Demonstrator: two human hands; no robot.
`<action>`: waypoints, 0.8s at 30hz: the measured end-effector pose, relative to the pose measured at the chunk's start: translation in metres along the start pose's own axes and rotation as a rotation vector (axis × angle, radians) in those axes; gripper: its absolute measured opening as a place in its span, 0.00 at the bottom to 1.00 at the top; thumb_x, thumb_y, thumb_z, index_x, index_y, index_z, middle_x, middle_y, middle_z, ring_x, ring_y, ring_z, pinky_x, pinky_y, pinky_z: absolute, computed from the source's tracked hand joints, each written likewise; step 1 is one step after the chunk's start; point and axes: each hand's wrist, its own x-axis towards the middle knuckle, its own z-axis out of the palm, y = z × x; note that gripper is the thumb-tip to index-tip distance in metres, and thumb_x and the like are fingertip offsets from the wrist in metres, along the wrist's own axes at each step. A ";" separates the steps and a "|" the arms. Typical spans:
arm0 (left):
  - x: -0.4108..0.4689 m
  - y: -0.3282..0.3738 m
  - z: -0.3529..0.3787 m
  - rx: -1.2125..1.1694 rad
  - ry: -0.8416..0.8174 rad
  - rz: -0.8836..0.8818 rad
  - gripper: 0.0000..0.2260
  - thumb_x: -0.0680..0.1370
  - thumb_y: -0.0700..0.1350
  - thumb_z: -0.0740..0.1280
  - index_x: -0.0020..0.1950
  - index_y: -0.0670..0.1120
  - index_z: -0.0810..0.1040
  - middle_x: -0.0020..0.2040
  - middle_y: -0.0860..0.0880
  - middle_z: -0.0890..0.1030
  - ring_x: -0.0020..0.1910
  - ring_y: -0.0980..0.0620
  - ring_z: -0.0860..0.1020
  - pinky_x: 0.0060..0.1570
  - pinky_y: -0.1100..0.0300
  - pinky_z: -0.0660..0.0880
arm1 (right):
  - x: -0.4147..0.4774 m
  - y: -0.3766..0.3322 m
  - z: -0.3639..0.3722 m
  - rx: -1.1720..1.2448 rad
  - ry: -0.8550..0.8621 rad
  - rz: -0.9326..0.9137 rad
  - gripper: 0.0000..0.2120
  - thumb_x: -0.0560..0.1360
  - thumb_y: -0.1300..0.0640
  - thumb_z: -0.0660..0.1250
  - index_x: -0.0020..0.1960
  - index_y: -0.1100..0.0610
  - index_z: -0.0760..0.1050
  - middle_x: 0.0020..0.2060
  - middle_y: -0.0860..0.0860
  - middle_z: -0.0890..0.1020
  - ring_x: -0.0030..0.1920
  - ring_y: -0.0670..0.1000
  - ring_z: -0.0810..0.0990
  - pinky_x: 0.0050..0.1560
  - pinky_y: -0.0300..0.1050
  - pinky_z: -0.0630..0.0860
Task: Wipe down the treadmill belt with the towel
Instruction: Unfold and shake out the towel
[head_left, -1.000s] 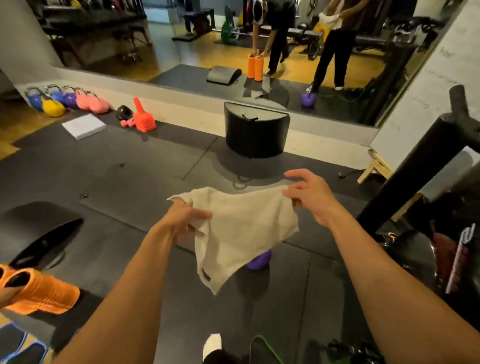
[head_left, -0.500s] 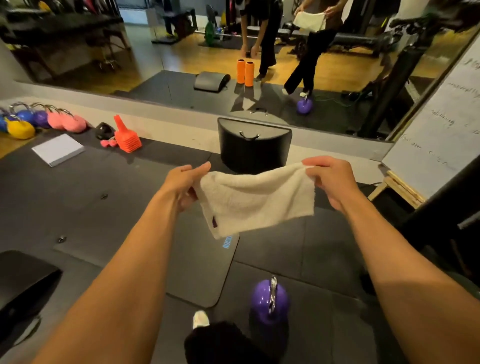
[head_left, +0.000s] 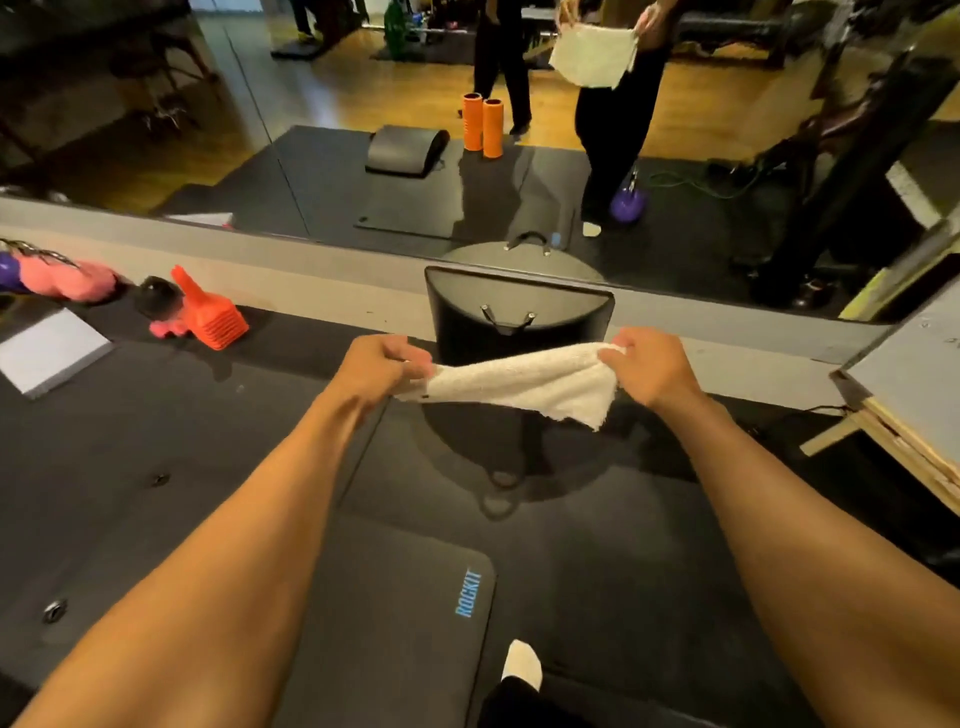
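Towel (head_left: 519, 382), white and bunched, hangs stretched in the air between both hands, above the black floor mat (head_left: 405, 597). The left hand (head_left: 382, 364) pinches one end in its fingers; the right hand (head_left: 652, 366) has its fingers curled round the other. Just behind stands a black handled case (head_left: 519, 312); whether anything is inside cannot be told.

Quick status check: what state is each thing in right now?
towel: held in the air, stretched between both hands
left hand: grips towel's left end
right hand: grips towel's right end
orange cone stack: lying on its side
ROCKIT mat: unrolled, flat on floor
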 end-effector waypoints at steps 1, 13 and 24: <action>0.025 0.004 -0.001 0.069 -0.077 -0.009 0.10 0.70 0.36 0.74 0.50 0.42 0.84 0.46 0.55 0.77 0.50 0.55 0.75 0.45 0.66 0.70 | 0.026 -0.006 0.001 -0.003 -0.019 -0.003 0.13 0.80 0.52 0.63 0.55 0.62 0.79 0.53 0.60 0.81 0.54 0.60 0.77 0.47 0.43 0.66; 0.300 0.006 -0.009 0.561 -0.098 0.149 0.14 0.76 0.51 0.59 0.40 0.44 0.78 0.42 0.43 0.80 0.43 0.42 0.76 0.42 0.54 0.71 | 0.217 -0.069 0.056 0.196 0.114 0.373 0.07 0.74 0.59 0.61 0.43 0.56 0.78 0.42 0.53 0.81 0.45 0.56 0.79 0.49 0.56 0.79; 0.395 -0.002 0.051 -0.244 -0.501 -0.226 0.11 0.68 0.48 0.73 0.46 0.46 0.79 0.38 0.49 0.80 0.38 0.51 0.79 0.37 0.59 0.74 | 0.318 -0.141 0.155 0.881 -0.148 0.580 0.10 0.75 0.66 0.63 0.48 0.57 0.82 0.37 0.53 0.83 0.35 0.49 0.82 0.33 0.42 0.77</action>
